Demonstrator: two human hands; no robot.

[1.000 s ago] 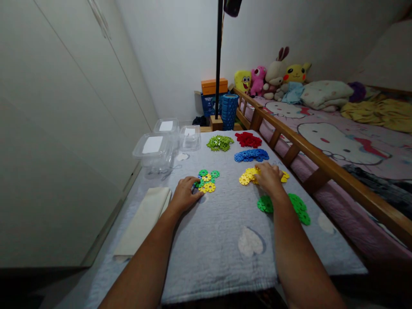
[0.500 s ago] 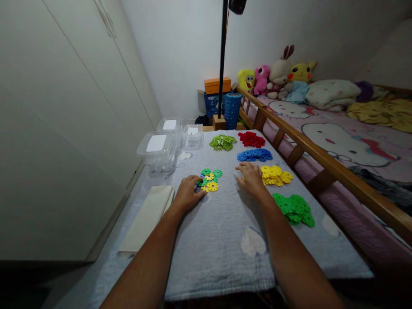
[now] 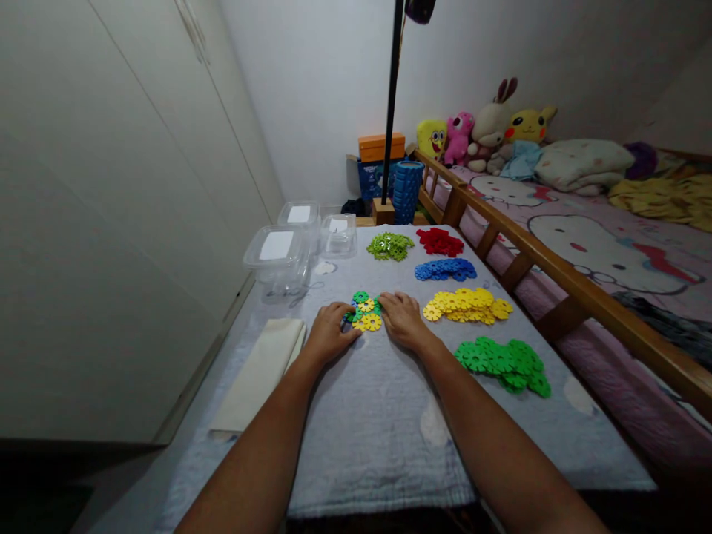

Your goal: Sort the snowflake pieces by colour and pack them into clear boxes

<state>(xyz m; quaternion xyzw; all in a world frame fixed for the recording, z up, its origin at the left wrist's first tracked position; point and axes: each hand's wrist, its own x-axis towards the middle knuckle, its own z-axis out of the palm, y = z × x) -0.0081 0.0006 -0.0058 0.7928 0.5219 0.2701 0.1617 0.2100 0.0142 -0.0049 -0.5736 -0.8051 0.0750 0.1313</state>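
Note:
A small cluster of joined snowflake discs (image 3: 367, 313), green, yellow and some blue, lies in the middle of the cloth-covered table. My left hand (image 3: 332, 331) grips its left edge, thumb near the front and curled fingers behind. From the right, my right hand (image 3: 401, 319) holds the cluster's green edge with bent fingers, which partly cover it. Just right of that hand spreads a pile of yellow snowflake discs (image 3: 467, 305). Nearer to me, beside my right forearm, is a green pile (image 3: 503, 362).
Blue discs (image 3: 445, 269), red discs (image 3: 439, 242) and light green discs (image 3: 389, 246) lie in piles farther back. Clear plastic boxes (image 3: 275, 256) stand at the back left. A folded beige cloth (image 3: 259, 374) lies left of my arm. A wooden bed rail (image 3: 528, 267) runs along the right.
My right hand has moved left from beside the yellow pile to the cluster's right edge. My left hand has stayed at the cluster. The view has shifted slightly.

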